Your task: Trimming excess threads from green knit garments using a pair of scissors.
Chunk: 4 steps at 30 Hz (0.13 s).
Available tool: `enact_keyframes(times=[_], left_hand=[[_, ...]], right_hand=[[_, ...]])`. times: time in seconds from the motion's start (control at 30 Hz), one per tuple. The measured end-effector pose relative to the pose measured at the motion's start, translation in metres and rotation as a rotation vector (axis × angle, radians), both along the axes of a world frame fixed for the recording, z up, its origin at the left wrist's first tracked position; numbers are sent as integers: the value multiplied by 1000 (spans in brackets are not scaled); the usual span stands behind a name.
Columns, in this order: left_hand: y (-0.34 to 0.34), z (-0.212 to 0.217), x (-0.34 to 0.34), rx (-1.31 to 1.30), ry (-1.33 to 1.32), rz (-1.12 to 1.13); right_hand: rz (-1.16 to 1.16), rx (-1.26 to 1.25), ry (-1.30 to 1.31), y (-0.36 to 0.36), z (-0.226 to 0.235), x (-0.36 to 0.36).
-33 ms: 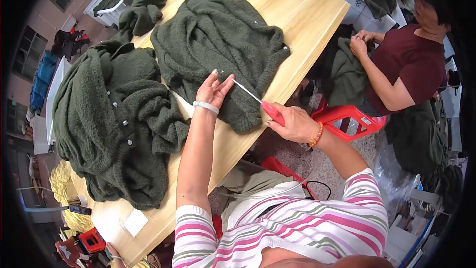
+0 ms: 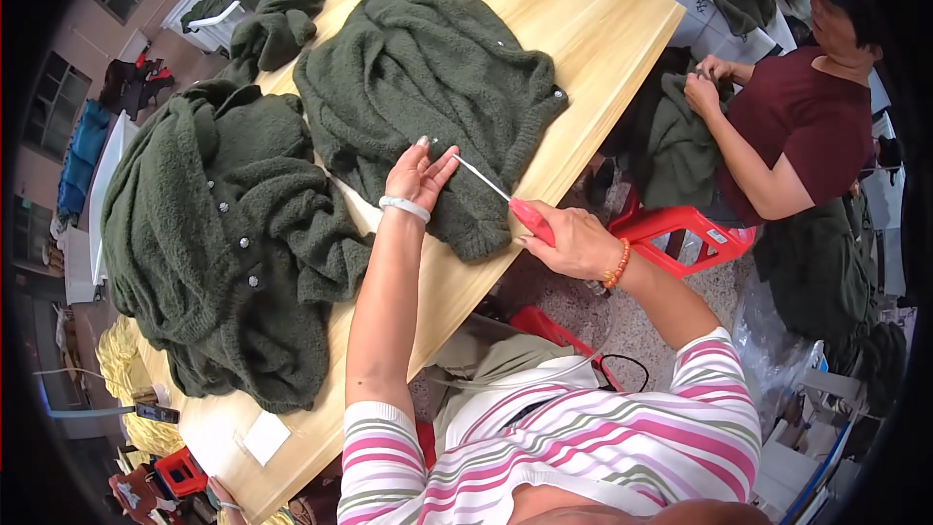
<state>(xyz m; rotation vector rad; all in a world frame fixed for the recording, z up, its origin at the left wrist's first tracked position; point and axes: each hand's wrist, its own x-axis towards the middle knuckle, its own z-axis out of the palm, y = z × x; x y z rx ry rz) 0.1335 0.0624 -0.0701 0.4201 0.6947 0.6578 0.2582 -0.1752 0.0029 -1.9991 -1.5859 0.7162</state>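
A dark green knit cardigan [image 2: 408, 68] lies bunched on the light wooden table [image 2: 573, 10], small shiny buttons showing on it. Over its lower part is my left hand [image 2: 420, 175], palm turned up, thumb and fingers apart, fingertips touching the knit beside a small button. My right hand [image 2: 575, 241] is wrapped round the red handle of a slim tool [image 2: 530, 219]. The tool's thin metal shaft slants up-left, its tip at my left fingertips. The exact kind of tool cannot be made out. A second dark green cardigan [image 2: 214, 233] with a row of shiny buttons is heaped to the left.
White bins [image 2: 702, 24] of green knitwear stand beyond the table. At the right, a person [image 2: 797, 126] handles a green garment near a red plastic stool [image 2: 680, 238]. A white paper slip [image 2: 266, 437] lies near the table's lower left edge. Clear plastic [image 2: 768, 360] lies at lower right.
My right hand and the tool have shifted very slightly left. My left hand and the cardigans look almost unchanged. The person at the right has moved a hand a little.
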Motion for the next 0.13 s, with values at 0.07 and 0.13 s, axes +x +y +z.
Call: enact_keyframes(times=[0.07,0.13], left_hand=[[3,-12,3,14,27,1],[5,-19,6,27,54,1]], right_hand=[[-24,-56,-2,7,-2,-1],[-31,-100,-40,12,-8,2]])
